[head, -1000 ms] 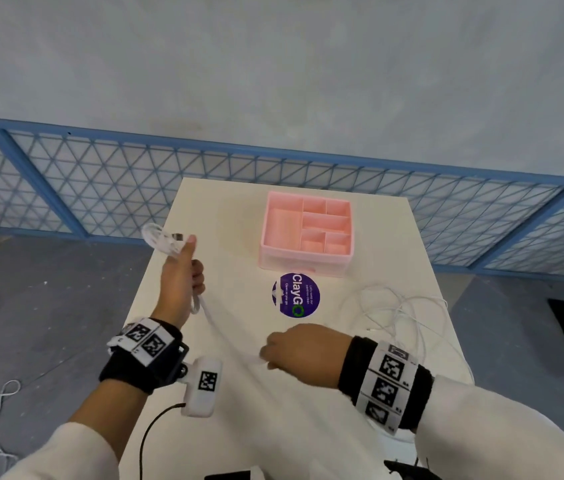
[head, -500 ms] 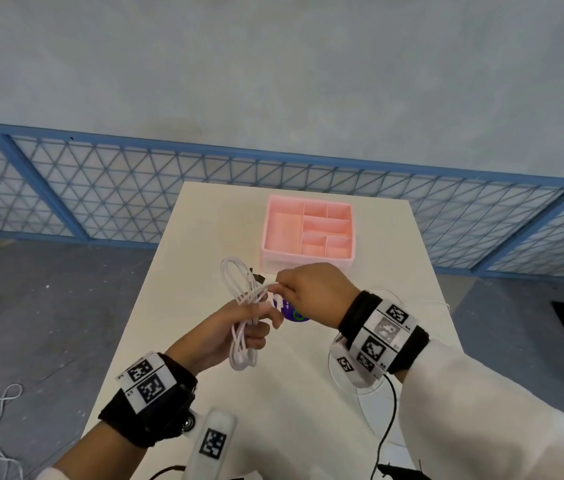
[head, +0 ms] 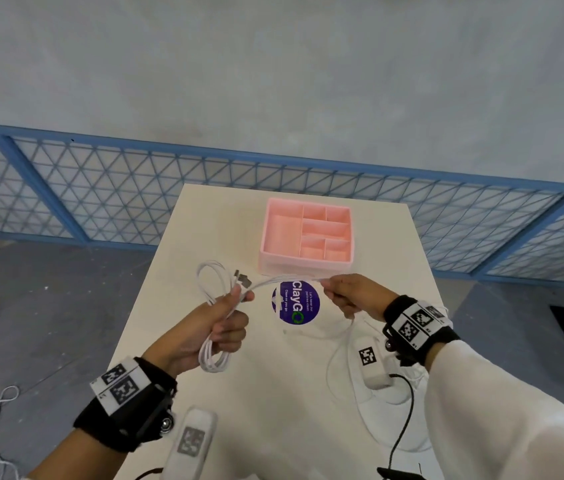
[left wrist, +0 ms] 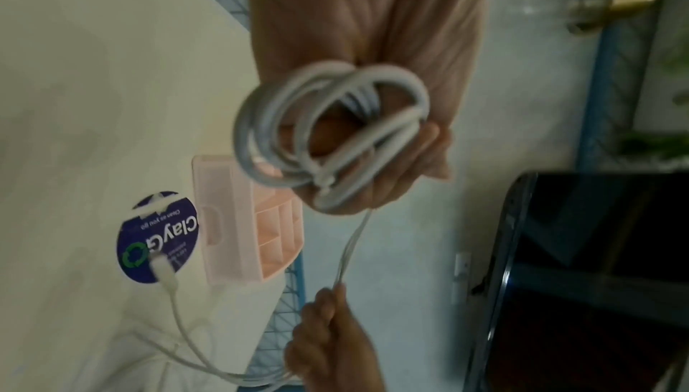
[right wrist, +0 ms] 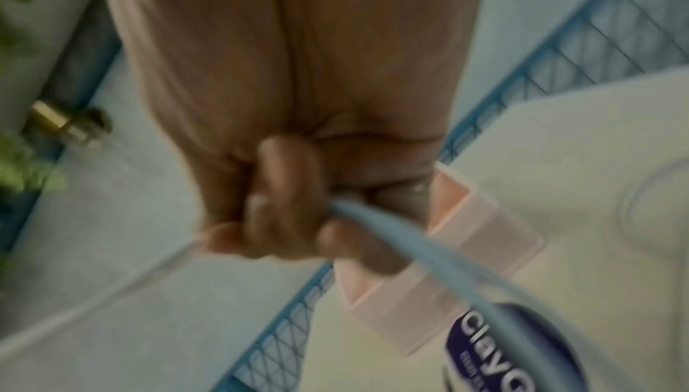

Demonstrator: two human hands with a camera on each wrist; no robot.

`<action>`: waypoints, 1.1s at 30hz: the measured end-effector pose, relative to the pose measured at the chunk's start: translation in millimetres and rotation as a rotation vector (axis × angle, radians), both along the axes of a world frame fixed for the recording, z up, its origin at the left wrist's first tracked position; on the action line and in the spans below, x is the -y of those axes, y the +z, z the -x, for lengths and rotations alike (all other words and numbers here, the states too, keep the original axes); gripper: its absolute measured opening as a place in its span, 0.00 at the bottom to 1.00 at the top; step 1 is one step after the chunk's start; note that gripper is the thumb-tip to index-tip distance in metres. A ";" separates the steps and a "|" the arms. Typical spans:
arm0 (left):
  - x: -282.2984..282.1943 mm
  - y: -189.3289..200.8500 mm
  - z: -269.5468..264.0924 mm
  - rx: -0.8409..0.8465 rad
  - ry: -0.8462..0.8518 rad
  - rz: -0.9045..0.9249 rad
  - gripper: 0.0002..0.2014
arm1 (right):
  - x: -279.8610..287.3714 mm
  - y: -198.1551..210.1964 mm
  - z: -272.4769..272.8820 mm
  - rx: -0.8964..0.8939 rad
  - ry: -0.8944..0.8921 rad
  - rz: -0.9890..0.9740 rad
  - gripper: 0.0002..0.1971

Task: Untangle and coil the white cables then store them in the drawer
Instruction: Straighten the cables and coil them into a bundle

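A person's left hand [head: 209, 329] is gripping a coiled white cable [head: 216, 306] in its fist, above the table [head: 273, 410] and nearer than the pink drawer organiser [head: 306, 233]. The right hand [head: 353, 299] is pinching the cable's free strand, just in front of the organiser.

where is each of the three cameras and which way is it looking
Head: on the head, looking forward and down at the table; left hand grips the coiled cable, right hand pinches its free run.
Left wrist: along the left hand at the coil.
Right wrist: along the right hand.
All three share the pink organizer tray and ClayGo sticker.
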State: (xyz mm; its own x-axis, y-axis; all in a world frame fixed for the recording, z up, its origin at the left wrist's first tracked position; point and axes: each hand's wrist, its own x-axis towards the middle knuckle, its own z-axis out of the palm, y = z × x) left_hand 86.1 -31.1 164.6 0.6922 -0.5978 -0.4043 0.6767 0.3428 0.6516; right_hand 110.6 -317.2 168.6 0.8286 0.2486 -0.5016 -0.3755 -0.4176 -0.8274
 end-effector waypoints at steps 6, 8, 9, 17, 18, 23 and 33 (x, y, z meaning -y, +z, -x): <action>29.5 -3.7 -2.5 0.050 0.163 -0.246 0.23 | -63.6 21.7 5.5 0.363 -0.224 0.141 0.16; 38.6 -3.2 -3.8 0.116 0.208 -0.323 0.31 | -86.8 25.5 22.5 0.623 -0.066 0.364 0.18; 42.6 -3.6 -4.4 0.143 0.215 -0.342 0.33 | -97.4 24.6 30.6 0.683 0.033 0.465 0.20; 50.9 -10.8 -8.8 0.190 0.235 -0.351 0.24 | -112.1 -0.6 51.9 0.838 0.306 0.389 0.23; 50.0 -11.4 -9.5 0.186 0.248 -0.353 0.22 | -109.5 -2.2 53.8 0.814 0.303 0.351 0.24; 45.5 -12.2 -18.8 0.102 0.391 -0.168 0.17 | -86.8 -8.6 54.6 0.587 0.060 0.220 0.15; 9.8 8.3 -38.7 0.129 0.540 -0.066 0.19 | -34.2 -20.4 44.1 0.426 0.287 0.400 0.12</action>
